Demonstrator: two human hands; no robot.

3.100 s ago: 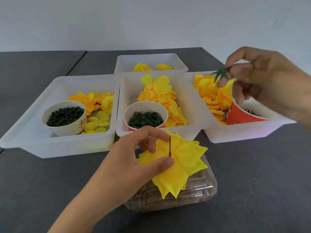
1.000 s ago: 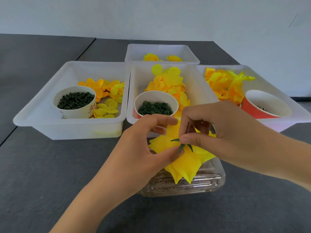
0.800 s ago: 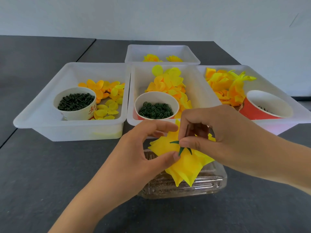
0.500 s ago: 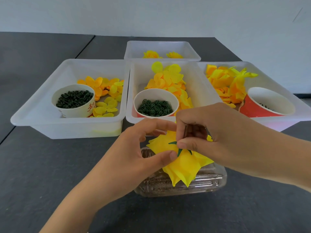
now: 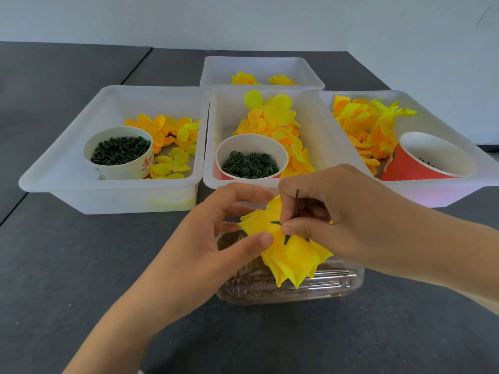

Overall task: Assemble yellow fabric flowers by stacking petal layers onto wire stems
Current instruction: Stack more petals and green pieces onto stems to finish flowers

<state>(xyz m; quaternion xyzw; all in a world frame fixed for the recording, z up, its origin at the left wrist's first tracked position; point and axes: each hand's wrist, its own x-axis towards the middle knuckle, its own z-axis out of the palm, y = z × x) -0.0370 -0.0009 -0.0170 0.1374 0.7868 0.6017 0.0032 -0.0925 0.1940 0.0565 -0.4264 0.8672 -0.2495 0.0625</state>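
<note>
My left hand (image 5: 213, 238) pinches the edge of a yellow fabric flower (image 5: 291, 255) held above a clear plastic box (image 5: 324, 284). A thin dark wire stem (image 5: 296, 202) sticks up out of the flower's back. My right hand (image 5: 348, 214) pinches a small green star-shaped calyx (image 5: 286, 238) that sits on the stem against the yellow petals. Most of the calyx is hidden under my thumb.
Three white trays stand behind my hands: left tray (image 5: 67, 163) with small petals and a cup of dark green beads (image 5: 118, 152), middle tray (image 5: 324, 139) with petals and a cup of green rings (image 5: 251, 163), right tray (image 5: 459, 184) with larger petals and a red cup (image 5: 421, 168). A fourth tray (image 5: 259, 68) holds finished flowers.
My right hand brought the green calyx from the red cup over to the stem and has pushed it down against the petals. My left hand kept holding the flower.
</note>
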